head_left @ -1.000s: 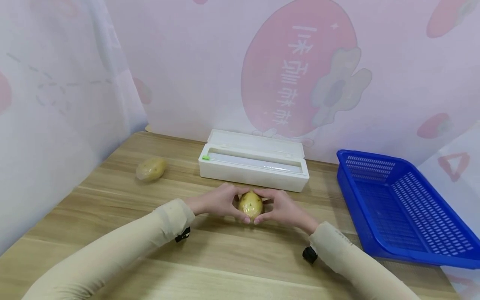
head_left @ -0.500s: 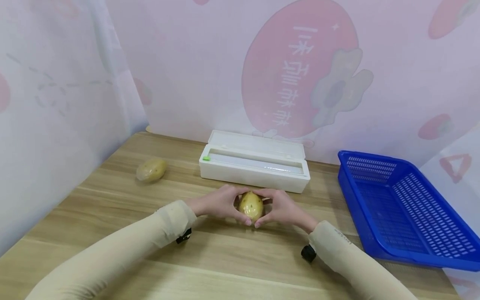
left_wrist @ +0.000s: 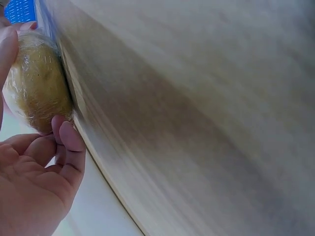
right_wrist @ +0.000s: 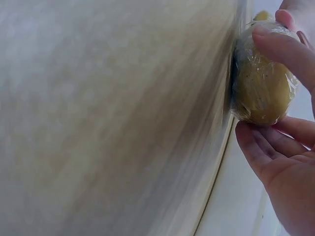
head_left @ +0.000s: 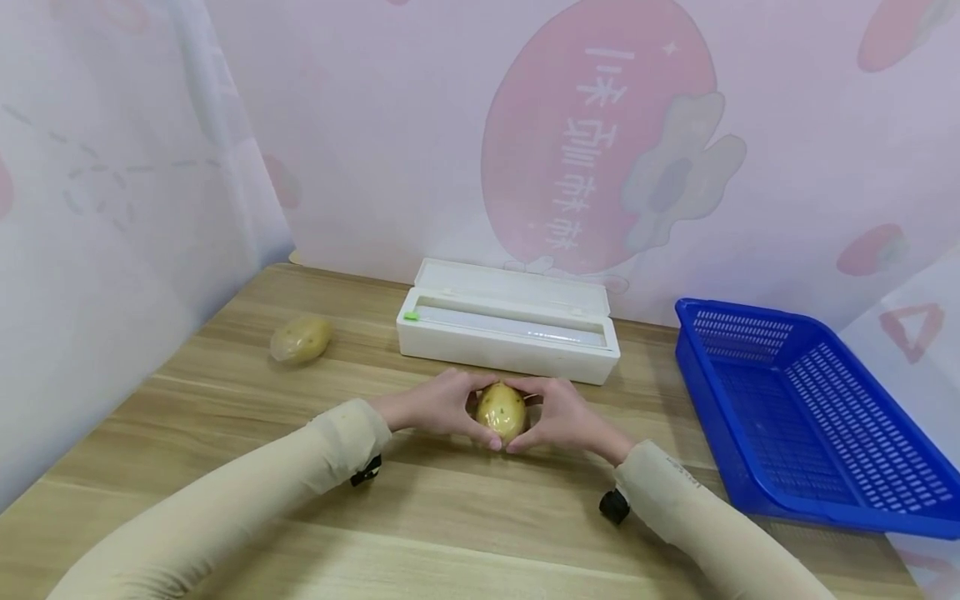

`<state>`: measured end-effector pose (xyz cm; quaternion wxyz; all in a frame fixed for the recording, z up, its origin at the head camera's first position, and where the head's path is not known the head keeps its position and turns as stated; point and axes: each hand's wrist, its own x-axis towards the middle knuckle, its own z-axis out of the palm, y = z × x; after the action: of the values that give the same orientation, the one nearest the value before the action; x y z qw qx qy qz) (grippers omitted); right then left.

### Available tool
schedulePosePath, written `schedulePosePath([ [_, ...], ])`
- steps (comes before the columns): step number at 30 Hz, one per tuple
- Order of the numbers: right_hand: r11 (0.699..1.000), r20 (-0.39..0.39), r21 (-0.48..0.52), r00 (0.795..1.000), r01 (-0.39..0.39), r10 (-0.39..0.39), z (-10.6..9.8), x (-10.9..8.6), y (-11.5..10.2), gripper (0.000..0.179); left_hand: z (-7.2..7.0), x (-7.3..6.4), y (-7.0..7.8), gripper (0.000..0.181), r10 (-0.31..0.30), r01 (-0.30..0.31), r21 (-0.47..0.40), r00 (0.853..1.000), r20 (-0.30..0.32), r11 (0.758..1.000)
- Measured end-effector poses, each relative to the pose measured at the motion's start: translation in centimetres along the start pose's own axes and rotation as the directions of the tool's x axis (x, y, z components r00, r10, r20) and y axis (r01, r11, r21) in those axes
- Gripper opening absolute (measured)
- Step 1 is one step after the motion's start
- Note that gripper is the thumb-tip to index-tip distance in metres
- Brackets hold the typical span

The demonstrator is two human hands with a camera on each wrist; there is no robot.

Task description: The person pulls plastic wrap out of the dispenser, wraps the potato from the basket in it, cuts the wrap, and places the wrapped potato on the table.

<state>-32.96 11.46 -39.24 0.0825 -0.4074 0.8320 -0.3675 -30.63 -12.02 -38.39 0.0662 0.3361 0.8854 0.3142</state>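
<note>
Between both hands, in the middle of the table, is a potato (head_left: 502, 412) wrapped in clear plastic film. My left hand (head_left: 444, 406) grips its left side, thumb at the near end and fingers at the far end. From the other side my right hand (head_left: 566, 417) grips it the same way, the two thumb tips close together. Crinkled film shows on the potato (left_wrist: 39, 81) in the left wrist view, low at the tabletop. The right wrist view has the wrapped potato (right_wrist: 263, 81) between my thumb and fingers.
A second film-wrapped potato (head_left: 302, 340) lies at the left. Behind the hands stands a white cling film box (head_left: 510, 354), lid raised, with a green slider at its left end. A blue plastic basket (head_left: 731, 433) is at the right. Printed cloth hangs behind the wooden table (head_left: 420, 533).
Both hands keep their grip on the potato, which stays in the same place. The right thumb tip shifts very slightly; the other things have not moved.
</note>
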Motion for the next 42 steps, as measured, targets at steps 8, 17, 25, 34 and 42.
schedulePosePath([
  [8, 0.999, -0.016, -0.035, 1.0, -0.003, 0.002, 0.1, 0.1, 0.0, 0.088, -0.1, 0.1, 0.1, 0.075, 0.004, -0.004, 0.021, 1.0, 0.01, 1.0],
  [17, 0.989, -0.027, -0.123, 0.996, 0.077, -0.081, 0.3, 0.3, -0.2, 0.084, -0.1, 0.5, -0.1, 0.079, -0.032, 0.031, 0.04, 0.999, 0.01, 0.999],
  [25, 0.995, 0.006, -0.099, 1.0, 0.005, -0.005, 0.0, 0.4, -0.5, 0.09, -0.7, 0.6, 0.5, 0.089, -0.088, 0.084, 0.063, 0.994, 0.071, 0.994],
  [34, 0.999, 0.105, 0.026, 0.994, -0.02, 0.017, -0.5, -0.3, -0.5, 0.104, 0.0, 0.3, -0.2, 0.096, -0.038, 0.029, 0.131, 0.997, 0.062, 0.991],
  [42, 0.973, 0.116, 0.223, 0.993, -0.052, 0.026, -1.5, -1.3, -0.4, 0.105, 0.5, 0.6, 0.2, 0.107, -0.045, 0.044, 0.122, 0.999, 0.001, 0.991],
])
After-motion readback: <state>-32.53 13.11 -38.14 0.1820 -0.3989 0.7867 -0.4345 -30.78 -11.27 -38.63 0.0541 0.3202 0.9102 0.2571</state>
